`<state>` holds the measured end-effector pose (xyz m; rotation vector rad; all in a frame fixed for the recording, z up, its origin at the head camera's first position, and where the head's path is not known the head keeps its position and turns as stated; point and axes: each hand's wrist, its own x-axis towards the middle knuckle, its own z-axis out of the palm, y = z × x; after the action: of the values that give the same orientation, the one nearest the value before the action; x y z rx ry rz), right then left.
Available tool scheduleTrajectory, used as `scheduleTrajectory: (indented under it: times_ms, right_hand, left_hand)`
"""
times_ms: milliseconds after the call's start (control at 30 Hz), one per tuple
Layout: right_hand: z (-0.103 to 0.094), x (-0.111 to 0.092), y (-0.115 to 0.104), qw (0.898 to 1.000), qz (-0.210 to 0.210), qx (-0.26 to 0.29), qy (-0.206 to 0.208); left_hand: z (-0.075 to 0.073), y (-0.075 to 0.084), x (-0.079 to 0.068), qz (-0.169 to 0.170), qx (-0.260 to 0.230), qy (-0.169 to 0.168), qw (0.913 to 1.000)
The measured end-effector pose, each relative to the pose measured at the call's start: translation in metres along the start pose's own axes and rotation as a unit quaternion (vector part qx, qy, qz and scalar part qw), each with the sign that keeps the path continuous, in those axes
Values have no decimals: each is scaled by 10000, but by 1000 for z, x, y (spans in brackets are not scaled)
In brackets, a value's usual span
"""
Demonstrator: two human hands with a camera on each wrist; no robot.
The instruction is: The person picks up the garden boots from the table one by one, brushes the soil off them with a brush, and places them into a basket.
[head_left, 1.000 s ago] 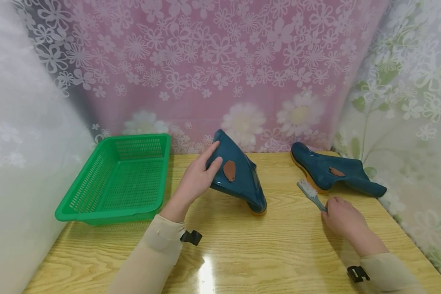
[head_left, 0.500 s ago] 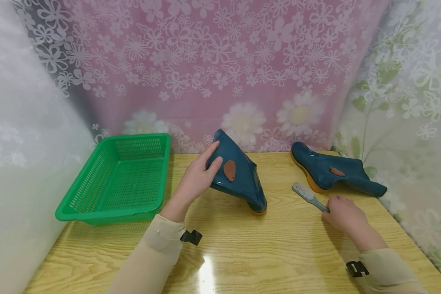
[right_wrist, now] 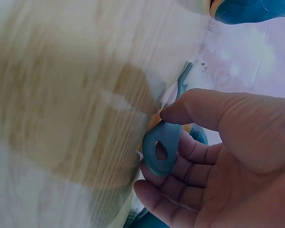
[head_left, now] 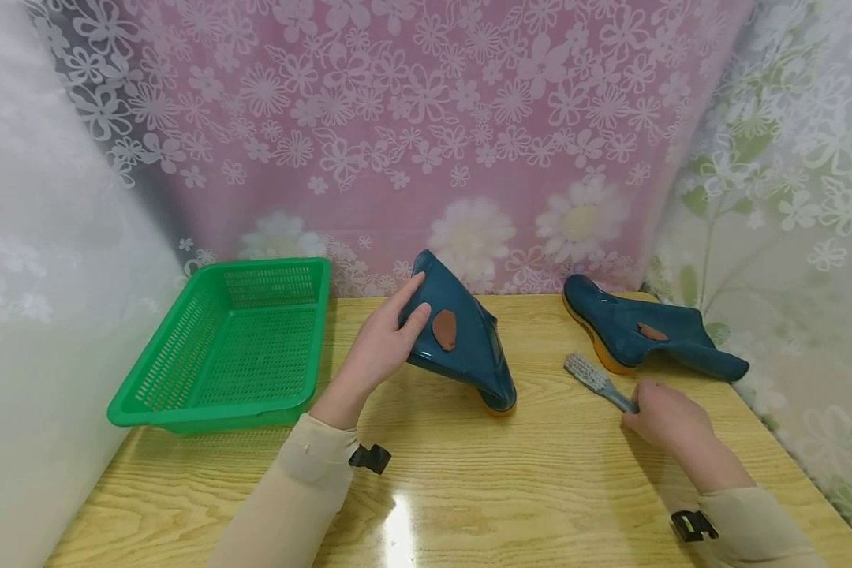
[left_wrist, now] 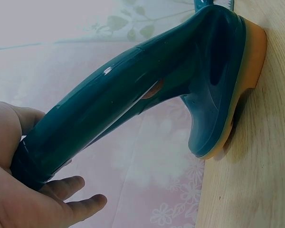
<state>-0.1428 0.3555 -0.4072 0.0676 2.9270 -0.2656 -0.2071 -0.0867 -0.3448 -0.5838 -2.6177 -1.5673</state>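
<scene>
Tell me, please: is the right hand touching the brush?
Touching. The right wrist view shows it: the right hand pinches the brush by the end with the hole, with no gap between them.

Left sleeve (head_left: 277,505): long, cream-beige cloth, plain, close-fitting, lightly creased; a low rounded bulge beneath the fabric near the wrist, with a small pale fleck on it. Left cuff (head_left: 330,434): same cloth, narrow edge ending at the wrist. Left fastening (head_left: 371,458): black, glossy, angular, clip-like, at the inner wrist. Left grip (head_left: 372,347): bare hand.

Right sleeve (head_left: 760,525): matching cream-beige cloth, long, smooth. Right cuff (head_left: 730,498): plain edge at the wrist. Right fastening (head_left: 693,525): black, squarish, buckle-like, with a slotted frame. Right grip (head_left: 670,422): bare hand; creases across palm and finger joints, seen from the right wrist.
</scene>
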Motion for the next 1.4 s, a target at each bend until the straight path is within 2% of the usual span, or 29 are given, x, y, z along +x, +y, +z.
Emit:
scheduleTrajectory:
  times_ms: [433, 900, 1167, 1400]
  right_hand:
    - [7, 9, -2, 10000, -82, 31, 2]
    - [14, 11, -8, 9953, -574, 112, 776]
    - [13, 15, -11, 9936, -629, 266, 905]
    - [8, 16, -24, 9867, -749, 469, 1364]
  left_hand:
    - [0, 0, 0, -5, 44, 19, 10000]
    - [0, -1, 0, -25, -17, 38, 10000]
    - [1, 0, -1, -46, -86, 132, 9999]
    - [-1, -1, -2, -79, -171, 173, 9997]
